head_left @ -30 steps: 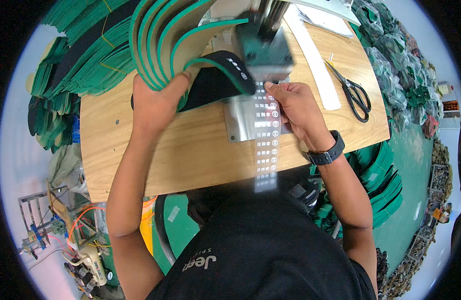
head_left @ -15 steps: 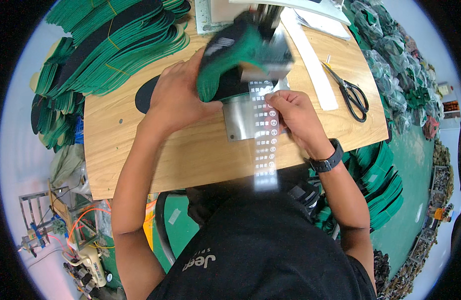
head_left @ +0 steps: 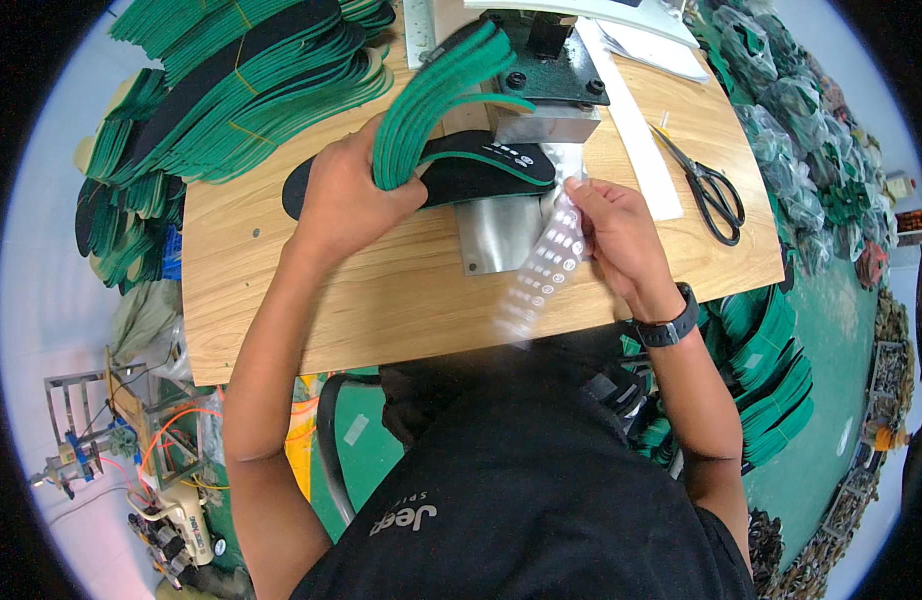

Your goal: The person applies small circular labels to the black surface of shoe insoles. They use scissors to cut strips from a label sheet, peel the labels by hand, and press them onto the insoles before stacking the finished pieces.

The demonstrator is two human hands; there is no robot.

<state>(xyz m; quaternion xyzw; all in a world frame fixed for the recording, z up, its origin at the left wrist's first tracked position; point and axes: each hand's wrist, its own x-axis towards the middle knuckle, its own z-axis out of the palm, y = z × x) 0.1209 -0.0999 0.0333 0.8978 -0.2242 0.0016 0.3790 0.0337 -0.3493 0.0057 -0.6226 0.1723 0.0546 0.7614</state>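
My left hand [head_left: 349, 190] is wrapped round a bundle of green insoles [head_left: 416, 115], which curves up and to the right. Beneath the bundle, a black-topped insole [head_left: 481, 178] with a green edge and white print near its right end extends over a shiny metal plate [head_left: 501, 238]. The metal block of a heat press [head_left: 551, 126] is just above and behind that print. Between thumb and fingers, my right hand [head_left: 621, 232] pinches a clear strip of white-printed transfer labels [head_left: 553, 262]. This strip hangs slanted toward the table's front edge, its lower end blurred.
Tied stacks of green and black insoles [head_left: 271, 100] fill the table's far left. Black-handled scissors [head_left: 716, 200] and a long white strip [head_left: 636, 140] lie on the right. More green insoles [head_left: 766, 370] are below the right edge, and bagged goods [head_left: 781, 120] line the floor.
The label strip has come away from the insole and swung aside with my right hand, which moved slightly right. White print now shows on the insole. The bundle in my left hand stands more upright.
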